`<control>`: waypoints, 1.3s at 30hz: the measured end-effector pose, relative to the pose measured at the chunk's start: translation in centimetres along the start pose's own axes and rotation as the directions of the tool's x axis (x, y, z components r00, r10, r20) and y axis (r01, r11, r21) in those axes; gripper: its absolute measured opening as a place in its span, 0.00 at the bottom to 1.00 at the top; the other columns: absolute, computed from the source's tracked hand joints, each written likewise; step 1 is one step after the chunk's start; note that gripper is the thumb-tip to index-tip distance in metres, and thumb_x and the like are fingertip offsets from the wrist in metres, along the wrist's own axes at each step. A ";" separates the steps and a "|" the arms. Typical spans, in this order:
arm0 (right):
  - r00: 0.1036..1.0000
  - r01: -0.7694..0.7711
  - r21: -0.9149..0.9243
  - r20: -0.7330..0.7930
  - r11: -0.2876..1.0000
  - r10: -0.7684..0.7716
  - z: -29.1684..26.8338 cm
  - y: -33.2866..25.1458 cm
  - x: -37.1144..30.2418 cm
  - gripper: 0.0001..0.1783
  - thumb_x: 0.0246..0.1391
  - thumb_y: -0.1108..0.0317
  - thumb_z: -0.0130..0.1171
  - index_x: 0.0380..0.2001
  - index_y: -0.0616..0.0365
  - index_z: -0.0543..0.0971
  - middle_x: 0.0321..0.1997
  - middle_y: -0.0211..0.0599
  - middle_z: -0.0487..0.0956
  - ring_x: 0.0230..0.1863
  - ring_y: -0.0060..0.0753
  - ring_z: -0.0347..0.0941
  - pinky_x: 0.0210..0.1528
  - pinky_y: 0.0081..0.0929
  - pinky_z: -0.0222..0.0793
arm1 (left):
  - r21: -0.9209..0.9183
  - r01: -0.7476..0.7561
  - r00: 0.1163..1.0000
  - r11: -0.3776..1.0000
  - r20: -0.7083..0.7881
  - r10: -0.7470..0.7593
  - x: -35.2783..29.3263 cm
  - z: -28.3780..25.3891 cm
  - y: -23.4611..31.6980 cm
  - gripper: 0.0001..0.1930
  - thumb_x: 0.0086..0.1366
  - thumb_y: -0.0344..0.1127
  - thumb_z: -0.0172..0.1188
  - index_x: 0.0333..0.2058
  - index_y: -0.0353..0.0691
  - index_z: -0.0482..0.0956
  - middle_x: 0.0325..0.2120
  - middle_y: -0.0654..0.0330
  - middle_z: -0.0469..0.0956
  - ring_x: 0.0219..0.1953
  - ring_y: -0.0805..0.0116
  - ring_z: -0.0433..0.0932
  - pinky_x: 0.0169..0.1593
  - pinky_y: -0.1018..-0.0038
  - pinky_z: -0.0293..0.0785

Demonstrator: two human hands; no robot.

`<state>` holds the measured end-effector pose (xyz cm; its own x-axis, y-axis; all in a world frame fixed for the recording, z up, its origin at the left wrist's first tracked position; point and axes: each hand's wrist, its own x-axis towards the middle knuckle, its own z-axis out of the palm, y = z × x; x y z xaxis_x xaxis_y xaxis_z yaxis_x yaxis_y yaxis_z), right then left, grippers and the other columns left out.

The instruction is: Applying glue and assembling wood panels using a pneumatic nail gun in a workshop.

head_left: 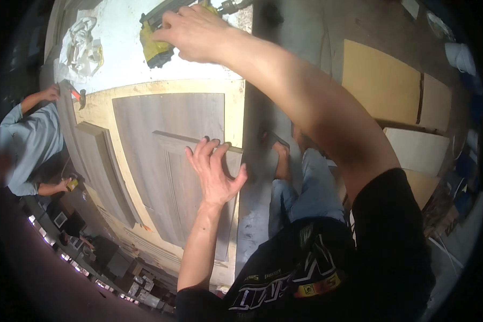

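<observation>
Dim warm light, glare top left, motion blur, fisheye bending, black vignetted rim

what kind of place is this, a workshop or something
Most likely a carpentry or door-making workshop: grey panelled door pieces lie flat, the right hand grips a yellow nail gun, and cut plywood boards lie nearby.
</observation>
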<state>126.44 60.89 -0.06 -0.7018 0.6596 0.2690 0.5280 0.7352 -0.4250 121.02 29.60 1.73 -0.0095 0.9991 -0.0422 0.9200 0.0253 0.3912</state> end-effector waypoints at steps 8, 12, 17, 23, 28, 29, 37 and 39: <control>0.999 -0.049 0.230 0.020 0.972 0.046 -1.3 0.2 -0.3 0.37 0.48 0.70 0.69 0.64 0.35 0.76 0.54 0.35 0.76 0.46 0.44 0.81 0.48 0.41 0.78 | 0.028 -0.017 1.000 0.999 0.013 0.017 0.4 0.1 0.3 0.33 0.49 0.45 0.71 0.55 0.44 0.74 0.54 0.53 0.67 0.64 0.43 0.62 0.72 0.36 0.39; 0.968 -0.135 0.625 -0.083 0.769 0.238 -7.3 -2.9 -8.5 0.45 0.45 0.68 0.72 0.68 0.30 0.71 0.55 0.38 0.76 0.50 0.44 0.80 0.53 0.41 0.79 | 0.035 -0.053 0.999 0.998 -0.007 0.053 0.3 0.1 0.1 0.33 0.51 0.46 0.71 0.55 0.44 0.74 0.53 0.52 0.68 0.64 0.44 0.63 0.72 0.36 0.40; 0.913 -0.061 0.929 -0.096 0.366 0.396 -12.0 -4.9 -22.1 0.51 0.49 0.67 0.76 0.75 0.51 0.61 0.57 0.38 0.79 0.58 0.30 0.74 0.62 0.32 0.72 | 0.048 -0.057 0.997 0.997 -0.044 0.059 0.3 0.5 0.2 0.30 0.54 0.49 0.70 0.54 0.45 0.74 0.53 0.54 0.68 0.64 0.46 0.63 0.72 0.38 0.39; 0.803 -0.064 0.931 0.262 -0.359 0.536 -5.7 -10.5 -35.3 0.48 0.50 0.70 0.63 0.74 0.60 0.59 0.54 0.42 0.83 0.35 0.17 0.76 0.34 0.16 0.75 | 0.054 -0.070 0.997 0.996 -0.032 0.072 0.6 0.4 0.4 0.28 0.56 0.45 0.68 0.54 0.43 0.73 0.53 0.50 0.70 0.67 0.41 0.61 0.74 0.40 0.39; 0.808 0.076 0.987 0.022 -0.141 0.589 1.7 -14.0 -37.7 0.47 0.47 0.66 0.67 0.71 0.63 0.64 0.51 0.39 0.85 0.32 0.15 0.71 0.39 0.18 0.71 | 0.055 -0.080 0.997 0.995 -0.017 0.081 0.5 0.7 0.8 0.25 0.57 0.40 0.66 0.53 0.40 0.73 0.53 0.48 0.71 0.67 0.39 0.61 0.74 0.41 0.41; 0.808 0.068 0.949 0.128 -0.306 0.576 2.9 -14.7 -38.1 0.47 0.46 0.66 0.67 0.71 0.63 0.64 0.53 0.42 0.84 0.37 0.20 0.77 0.45 0.22 0.74 | 0.074 -0.083 0.996 0.994 -0.010 0.084 0.4 0.9 0.7 0.25 0.57 0.40 0.66 0.53 0.40 0.73 0.53 0.48 0.71 0.67 0.39 0.61 0.74 0.41 0.41; 0.856 0.125 0.933 0.071 -0.337 0.513 4.4 -14.2 -36.9 0.45 0.45 0.65 0.67 0.68 0.67 0.67 0.59 0.47 0.81 0.58 0.36 0.79 0.63 0.30 0.72 | 0.045 -0.116 0.993 0.992 -0.012 0.117 0.4 0.7 0.1 0.27 0.55 0.42 0.67 0.53 0.41 0.73 0.52 0.48 0.70 0.66 0.38 0.63 0.74 0.40 0.40; 0.854 0.142 0.936 0.049 -0.323 0.517 5.0 -14.3 -36.8 0.45 0.45 0.65 0.67 0.68 0.66 0.67 0.59 0.47 0.81 0.58 0.35 0.79 0.63 0.30 0.72 | 0.050 -0.121 0.993 0.991 -0.010 0.121 0.4 0.6 0.0 0.27 0.55 0.41 0.67 0.53 0.41 0.73 0.52 0.48 0.70 0.66 0.38 0.63 0.73 0.40 0.40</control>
<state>142.37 25.29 -8.20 -0.3499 0.9362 -0.0324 -0.7173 -0.2900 -0.6335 121.27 29.96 1.13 0.0981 0.9951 0.0148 0.9328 -0.0971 0.3470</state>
